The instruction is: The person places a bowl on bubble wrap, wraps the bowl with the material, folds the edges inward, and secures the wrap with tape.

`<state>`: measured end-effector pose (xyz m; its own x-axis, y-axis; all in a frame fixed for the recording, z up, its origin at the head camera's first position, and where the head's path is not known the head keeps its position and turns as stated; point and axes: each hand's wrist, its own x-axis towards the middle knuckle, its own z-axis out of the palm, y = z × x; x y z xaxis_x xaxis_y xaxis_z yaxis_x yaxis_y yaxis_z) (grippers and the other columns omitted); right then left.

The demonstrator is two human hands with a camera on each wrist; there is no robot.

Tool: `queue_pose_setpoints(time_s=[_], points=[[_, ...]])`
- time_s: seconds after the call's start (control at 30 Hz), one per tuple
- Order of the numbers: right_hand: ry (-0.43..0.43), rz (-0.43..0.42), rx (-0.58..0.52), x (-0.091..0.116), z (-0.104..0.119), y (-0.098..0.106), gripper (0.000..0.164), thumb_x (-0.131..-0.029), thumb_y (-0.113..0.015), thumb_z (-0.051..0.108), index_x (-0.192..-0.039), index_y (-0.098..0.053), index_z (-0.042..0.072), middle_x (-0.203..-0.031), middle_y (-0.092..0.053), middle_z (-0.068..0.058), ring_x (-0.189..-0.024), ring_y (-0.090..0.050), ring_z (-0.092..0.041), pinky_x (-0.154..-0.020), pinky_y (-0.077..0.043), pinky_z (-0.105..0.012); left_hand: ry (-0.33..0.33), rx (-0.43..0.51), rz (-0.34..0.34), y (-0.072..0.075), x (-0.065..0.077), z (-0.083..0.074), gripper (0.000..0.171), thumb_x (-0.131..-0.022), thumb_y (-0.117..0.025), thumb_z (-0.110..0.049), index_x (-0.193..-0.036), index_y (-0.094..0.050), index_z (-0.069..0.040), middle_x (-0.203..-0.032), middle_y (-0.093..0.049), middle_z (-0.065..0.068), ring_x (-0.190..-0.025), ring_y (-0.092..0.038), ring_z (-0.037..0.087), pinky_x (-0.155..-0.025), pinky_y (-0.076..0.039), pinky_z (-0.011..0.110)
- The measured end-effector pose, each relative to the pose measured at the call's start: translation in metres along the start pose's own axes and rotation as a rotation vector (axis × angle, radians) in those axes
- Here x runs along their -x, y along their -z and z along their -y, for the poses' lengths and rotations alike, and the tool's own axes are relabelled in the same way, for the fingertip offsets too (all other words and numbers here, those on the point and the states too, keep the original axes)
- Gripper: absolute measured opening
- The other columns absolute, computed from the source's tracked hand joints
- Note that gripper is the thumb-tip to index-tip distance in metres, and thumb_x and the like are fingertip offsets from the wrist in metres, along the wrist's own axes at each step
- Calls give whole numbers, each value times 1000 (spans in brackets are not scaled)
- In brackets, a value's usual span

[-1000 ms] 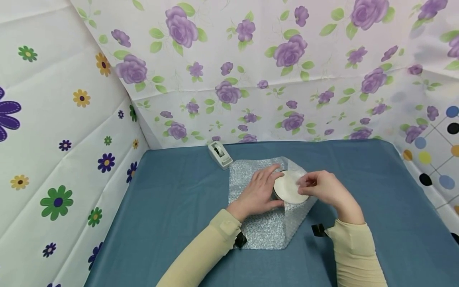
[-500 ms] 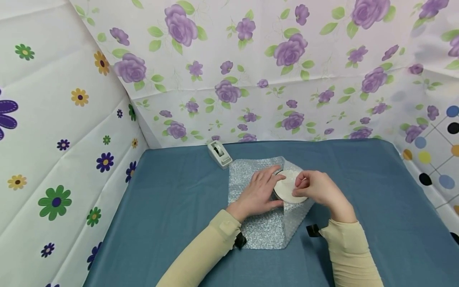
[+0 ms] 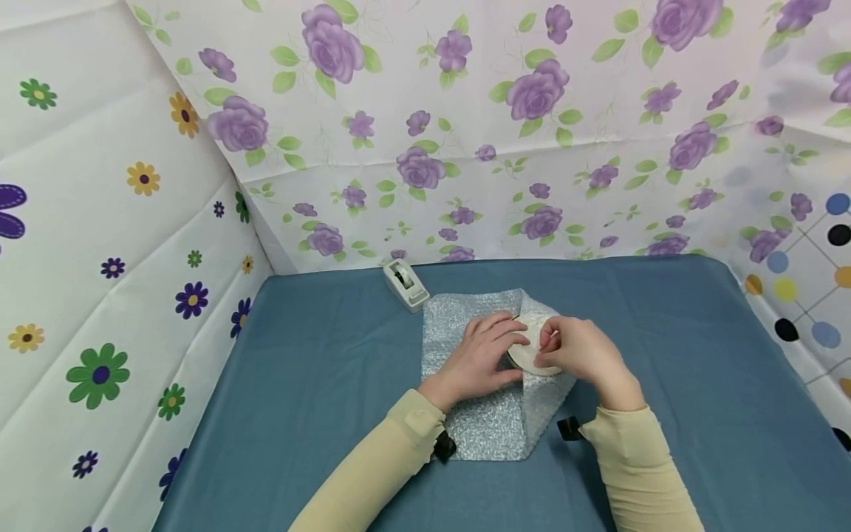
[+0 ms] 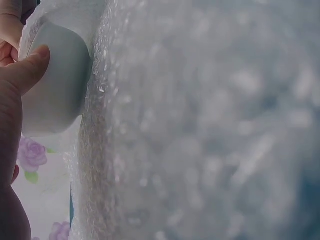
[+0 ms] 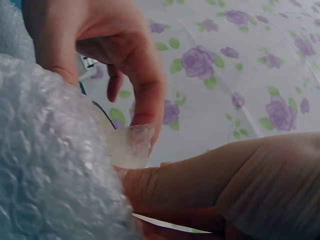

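A white bowl (image 3: 524,356) with a dark rim sits on a sheet of bubble wrap (image 3: 493,428), whose right side is folded up against it. My left hand (image 3: 475,362) grips the bowl from the left, its fingers at the rim; in the left wrist view the thumb (image 4: 32,67) presses the bowl's side. My right hand (image 3: 588,356) is over the right part of the bowl, pinching a short clear strip that looks like tape (image 5: 131,145). In the right wrist view the strip sticks out past the bubble wrap's edge (image 5: 65,150). Part of the bowl is hidden by both hands.
A white tape dispenser (image 3: 406,285) stands behind the bubble wrap's back left corner. Blue cloth (image 3: 319,384) covers the table. Flowered sheets (image 3: 419,133) hang at the back and sides.
My right hand has moved left over the bowl, and the folded right side of the bubble wrap has come slightly left with it. The left hand stays on the bowl.
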<state>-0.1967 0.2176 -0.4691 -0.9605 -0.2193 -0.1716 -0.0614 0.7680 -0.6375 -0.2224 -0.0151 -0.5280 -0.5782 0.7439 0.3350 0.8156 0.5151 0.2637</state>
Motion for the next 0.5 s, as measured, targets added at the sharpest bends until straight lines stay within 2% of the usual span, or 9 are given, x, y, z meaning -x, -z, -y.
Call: queue_pose_setpoints(time_s=[0.13,0.27,0.4,0.5], points=[[5,-16,45,-1,3,-5,24,-89,-86,11,-87,-62,14,-75,-68,1,-63,-61,-18,-57,-48,-36,-16,3,-1,-1,0,1,36,-98,-82,-36,-130,-71,-24,-137,-68,-9,-153,-40,17,-122,-31,50],[-5,-17,80,-3,6,-9,25,-89,-86,10,-86,-62,15,-74,-67,2,-61,-60,-18,-55,-46,-35,-54,5,2,-1,0,2,21,-99,-81,-34,-118,-76,-25,-121,-75,-12,-150,-46,18,-122,-33,52],[-17,-18,111,-3,7,-12,26,-89,-86,10,-86,-61,15,-73,-66,2,-60,-59,-18,-55,-46,-35,-78,-20,18,0,0,2,13,-102,-78,-33,-112,-78,-26,-115,-77,-13,-147,-49,18,-122,-34,50],[-16,-18,124,-2,8,-13,25,-89,-86,10,-85,-61,16,-73,-65,2,-60,-59,-18,-55,-46,-36,-84,-74,50,1,-1,1,14,-104,-74,-35,-115,-79,-27,-117,-77,-13,-146,-50,16,-124,-32,44]])
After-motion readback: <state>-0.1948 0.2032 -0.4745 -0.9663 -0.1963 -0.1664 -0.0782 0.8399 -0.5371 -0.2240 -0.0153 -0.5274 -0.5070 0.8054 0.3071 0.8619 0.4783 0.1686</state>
